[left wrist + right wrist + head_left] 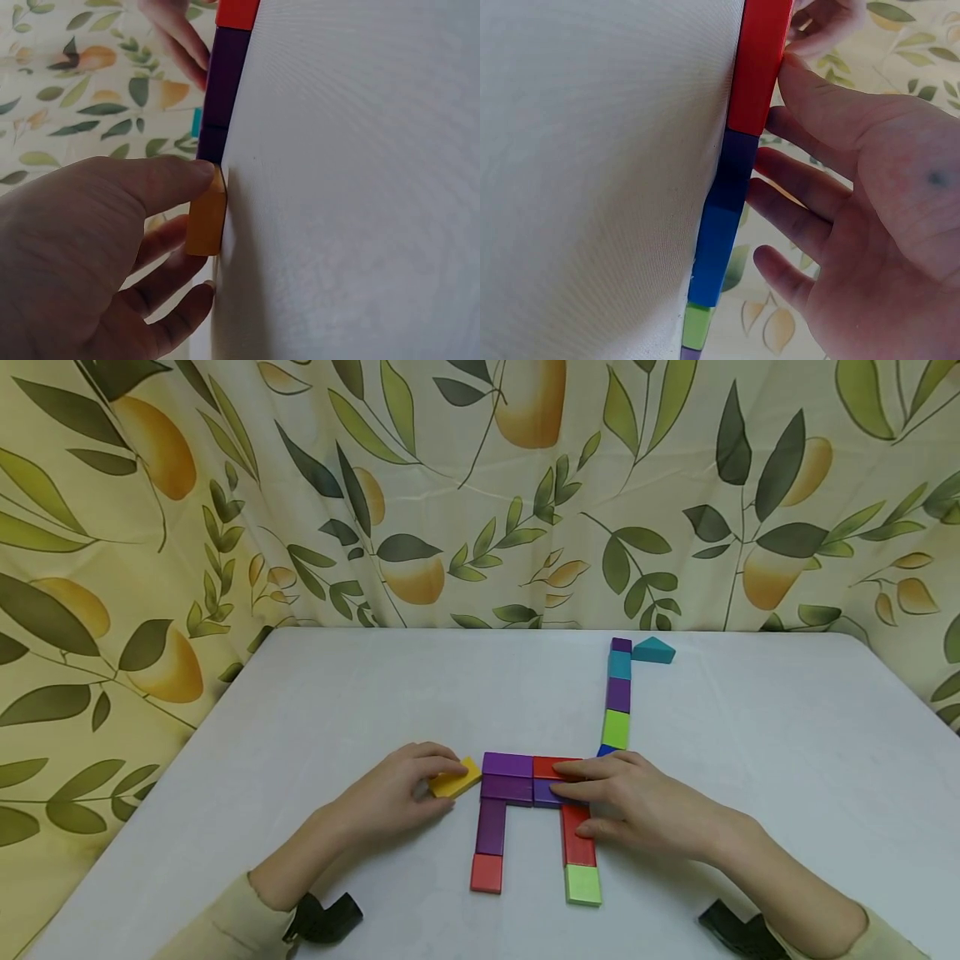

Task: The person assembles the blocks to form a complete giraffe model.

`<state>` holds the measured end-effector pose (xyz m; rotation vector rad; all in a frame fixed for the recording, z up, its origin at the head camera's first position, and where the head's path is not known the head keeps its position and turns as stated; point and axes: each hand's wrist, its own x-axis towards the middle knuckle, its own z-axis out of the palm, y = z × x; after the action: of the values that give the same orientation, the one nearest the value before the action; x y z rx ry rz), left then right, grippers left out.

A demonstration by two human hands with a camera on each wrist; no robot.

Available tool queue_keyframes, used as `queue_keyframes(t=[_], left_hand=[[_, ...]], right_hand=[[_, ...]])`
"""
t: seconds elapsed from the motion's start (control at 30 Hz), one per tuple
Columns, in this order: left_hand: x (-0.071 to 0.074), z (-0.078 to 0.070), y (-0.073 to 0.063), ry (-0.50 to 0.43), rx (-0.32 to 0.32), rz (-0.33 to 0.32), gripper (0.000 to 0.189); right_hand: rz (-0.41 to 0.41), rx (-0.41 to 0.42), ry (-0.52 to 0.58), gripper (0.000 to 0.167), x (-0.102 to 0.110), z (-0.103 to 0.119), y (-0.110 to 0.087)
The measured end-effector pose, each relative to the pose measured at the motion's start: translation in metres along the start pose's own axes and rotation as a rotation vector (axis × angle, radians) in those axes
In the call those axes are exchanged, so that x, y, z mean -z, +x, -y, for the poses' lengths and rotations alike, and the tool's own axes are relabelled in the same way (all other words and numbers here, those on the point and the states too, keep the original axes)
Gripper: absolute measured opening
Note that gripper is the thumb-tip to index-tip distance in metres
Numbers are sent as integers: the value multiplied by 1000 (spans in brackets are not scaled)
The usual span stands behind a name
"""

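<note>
My left hand (408, 787) pinches a yellow block (459, 779) between thumb and fingers, its corner right at the left end of a flat figure of coloured blocks. In the left wrist view the thumb lies along the top end of this yellow block (206, 225). Two purple blocks (507, 765) stacked side by side form the figure's left body. With fingers extended, my right hand (645, 797) rests on the red block (546, 767), the blue-violet block (546, 793) and the red leg block (577, 843). Its palm partly hides the blue block (607, 749).
A column of blocks, among them a green block (616, 728), runs toward the table's far edge, with a teal triangle (654, 650) beside its top. Leg ends are a red block (487, 873) and a light green block (582, 885). A patterned curtain (420, 485) hangs behind the white table (360, 677).
</note>
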<state>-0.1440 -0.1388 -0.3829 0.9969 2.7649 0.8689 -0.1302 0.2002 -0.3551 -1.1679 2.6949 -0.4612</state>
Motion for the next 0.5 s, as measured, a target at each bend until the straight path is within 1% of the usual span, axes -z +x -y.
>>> queue_keyframes(t=[0.3,0.5], left_hand=[[-1,1,0,0,-2,-4,39],[-2,0,0,4,11,-2,40]], right_hand=[[4,-6,9,52,0,0,0],[4,-6,21,51,0,0,-1]])
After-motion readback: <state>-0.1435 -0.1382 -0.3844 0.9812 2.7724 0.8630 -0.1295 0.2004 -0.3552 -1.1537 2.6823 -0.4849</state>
